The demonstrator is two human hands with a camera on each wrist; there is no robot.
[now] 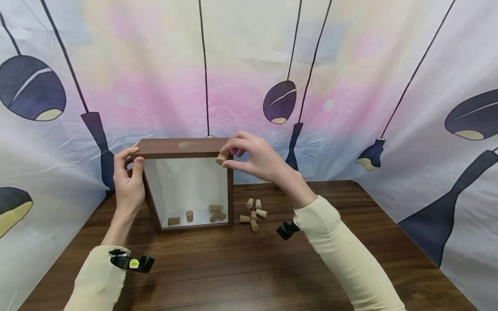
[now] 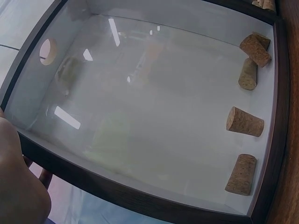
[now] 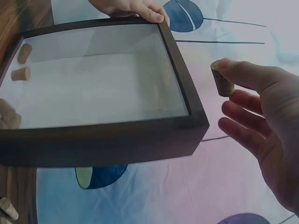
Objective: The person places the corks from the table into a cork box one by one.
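Cork [image 1: 221,159] pinched in the right hand [image 1: 253,157], near the upper right corner of the box [image 1: 230,194] held at upper left by the left hand [image 1: 129,183], probably light, springy, hardly slippery, best taken round its sides.

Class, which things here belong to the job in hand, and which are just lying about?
Probably the job:
holed box
held cork
corks inside the box
loose corks to its right

Probably just surroundings:
printed cloth
wooden table
black wrist devices
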